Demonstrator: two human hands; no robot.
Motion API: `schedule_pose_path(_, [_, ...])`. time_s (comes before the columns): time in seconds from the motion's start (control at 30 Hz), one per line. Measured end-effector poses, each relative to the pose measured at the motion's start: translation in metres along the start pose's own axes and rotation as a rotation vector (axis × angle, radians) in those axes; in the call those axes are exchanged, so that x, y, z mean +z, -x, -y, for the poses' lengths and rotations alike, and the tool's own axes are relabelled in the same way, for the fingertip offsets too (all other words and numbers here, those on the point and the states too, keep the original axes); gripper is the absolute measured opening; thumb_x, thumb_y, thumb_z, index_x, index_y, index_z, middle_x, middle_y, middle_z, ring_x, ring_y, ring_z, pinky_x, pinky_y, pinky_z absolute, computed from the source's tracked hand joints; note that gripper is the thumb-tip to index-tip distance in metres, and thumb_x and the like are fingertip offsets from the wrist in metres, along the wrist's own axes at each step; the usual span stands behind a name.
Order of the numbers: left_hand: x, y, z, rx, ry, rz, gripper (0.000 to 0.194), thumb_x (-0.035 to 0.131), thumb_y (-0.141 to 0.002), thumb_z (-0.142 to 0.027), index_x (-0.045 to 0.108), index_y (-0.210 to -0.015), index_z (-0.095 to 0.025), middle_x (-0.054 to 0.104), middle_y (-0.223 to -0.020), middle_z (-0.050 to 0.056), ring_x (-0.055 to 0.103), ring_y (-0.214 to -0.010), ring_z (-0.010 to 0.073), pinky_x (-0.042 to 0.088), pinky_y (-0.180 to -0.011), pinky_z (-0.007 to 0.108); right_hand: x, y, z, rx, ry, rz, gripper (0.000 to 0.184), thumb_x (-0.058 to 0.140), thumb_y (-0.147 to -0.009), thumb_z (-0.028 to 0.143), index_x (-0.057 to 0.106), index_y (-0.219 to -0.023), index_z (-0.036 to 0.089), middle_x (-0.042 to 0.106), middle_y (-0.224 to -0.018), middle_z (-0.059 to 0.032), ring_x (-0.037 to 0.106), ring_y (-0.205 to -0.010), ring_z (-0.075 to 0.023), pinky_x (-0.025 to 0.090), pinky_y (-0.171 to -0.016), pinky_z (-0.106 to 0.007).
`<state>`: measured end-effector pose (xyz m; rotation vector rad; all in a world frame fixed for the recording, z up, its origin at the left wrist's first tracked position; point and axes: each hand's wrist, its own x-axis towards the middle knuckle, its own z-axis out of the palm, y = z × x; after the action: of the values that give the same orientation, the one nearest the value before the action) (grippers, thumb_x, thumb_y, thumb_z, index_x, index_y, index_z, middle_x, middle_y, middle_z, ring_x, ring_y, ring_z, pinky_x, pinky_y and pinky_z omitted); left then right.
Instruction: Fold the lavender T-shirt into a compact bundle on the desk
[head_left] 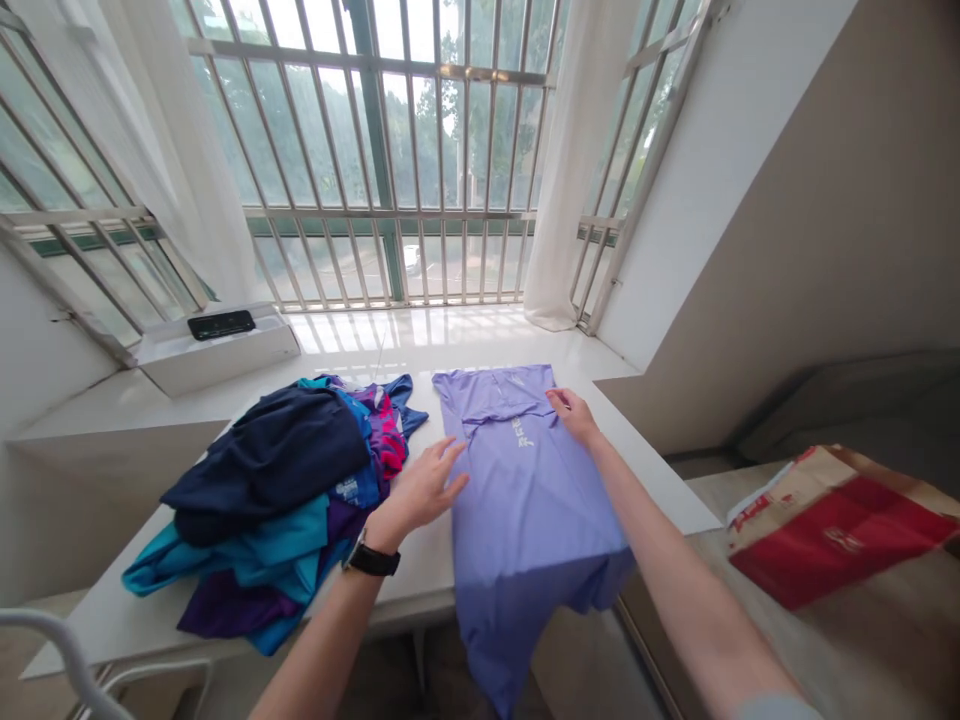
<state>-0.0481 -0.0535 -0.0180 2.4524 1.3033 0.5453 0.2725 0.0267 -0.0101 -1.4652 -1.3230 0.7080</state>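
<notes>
A lavender shirt (525, 500) with pale printed characters lies lengthwise on the white table (660, 490), its lower part draping over the front edge. Creases cross its far end. My left hand (426, 485), with a black watch on the wrist, is held at the shirt's left edge, fingers spread and holding nothing. At the far right edge, the fingertips of my right hand (574, 413) are drawn together on the fabric. Left of the shirt sits a loose heap of clothes (270, 470) in navy, teal, purple and pink.
A white box (217, 360) with a black phone (221, 324) on top stands on the sill at left. Beyond are white curtains (559, 200) and a barred window. A red and tan paper bag (844, 530) lies at right, and a white curved rail (52, 640) is at lower left.
</notes>
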Motion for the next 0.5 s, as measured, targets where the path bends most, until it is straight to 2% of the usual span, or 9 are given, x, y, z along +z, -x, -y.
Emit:
schedule_pose_path(0.07, [0.004,0.040,-0.013,-0.075,0.130,-0.052,0.039,0.048,-0.095,-0.035,0.052,-0.133,-0.025,0.056,-0.137,0.011,0.056,-0.124,0.0235,0.043,-0.108,0.037,-0.008,0.051,0.007,-0.038,-0.037,0.033,0.053,0.059,-0.079,0.067,0.067,-0.097,0.018,0.071,-0.103,-0.0095,0.065,-0.097,-0.0222,0.050,-0.088,-0.035])
schedule_pose_path(0.13, [0.010,0.076,-0.029,-0.174,0.276,-0.067,0.031,0.048,-0.095,-0.034,0.058,-0.123,-0.025,0.067,-0.117,0.008,0.066,-0.098,0.0203,0.052,-0.089,0.032,-0.014,0.110,0.010,-0.057,-0.138,0.096,0.048,0.057,-0.084,0.064,0.067,-0.097,0.019,0.072,-0.096,-0.0085,0.066,-0.086,-0.0208,0.052,-0.081,-0.034])
schedule_pose_path(0.2, [0.014,0.107,-0.047,-0.237,0.415,-0.060,0.027,0.050,-0.094,-0.037,0.060,-0.116,-0.026,0.070,-0.102,0.005,0.066,-0.080,0.0181,0.053,-0.074,0.029,-0.018,0.167,0.009,-0.015,-0.245,0.159,0.042,0.057,-0.088,0.060,0.068,-0.092,0.020,0.071,-0.085,-0.0063,0.065,-0.076,-0.0187,0.052,-0.075,-0.032])
schedule_pose_path(0.3, [0.018,0.145,-0.069,-0.282,0.526,-0.007,0.023,0.048,-0.096,-0.041,0.062,-0.100,-0.023,0.069,-0.084,0.003,0.063,-0.070,0.0172,0.048,-0.062,0.027,-0.014,0.236,0.005,0.112,-0.303,0.276,0.042,0.060,-0.087,0.060,0.069,-0.092,0.019,0.072,-0.081,-0.0059,0.064,-0.072,-0.0186,0.051,-0.069,-0.031])
schedule_pose_path(0.4, [0.021,0.169,-0.080,-0.291,0.508,0.064,0.024,0.048,-0.095,-0.038,0.059,-0.084,-0.020,0.066,-0.077,0.003,0.061,-0.070,0.0179,0.046,-0.061,0.027,0.002,0.278,0.000,0.202,-0.300,0.392,0.043,0.065,-0.083,0.060,0.070,-0.096,0.019,0.074,-0.092,-0.0081,0.068,-0.087,-0.0227,0.052,-0.079,-0.034])
schedule_pose_path(0.5, [0.031,0.178,-0.080,-0.250,0.474,0.048,0.013,0.054,-0.090,-0.030,0.059,-0.085,-0.020,0.067,-0.089,0.005,0.062,-0.084,0.0202,0.048,-0.075,0.030,0.027,0.298,-0.009,0.230,-0.277,0.416,0.045,0.070,-0.079,0.058,0.069,-0.102,0.019,0.073,-0.107,-0.0108,0.066,-0.104,-0.0266,0.049,-0.095,-0.040])
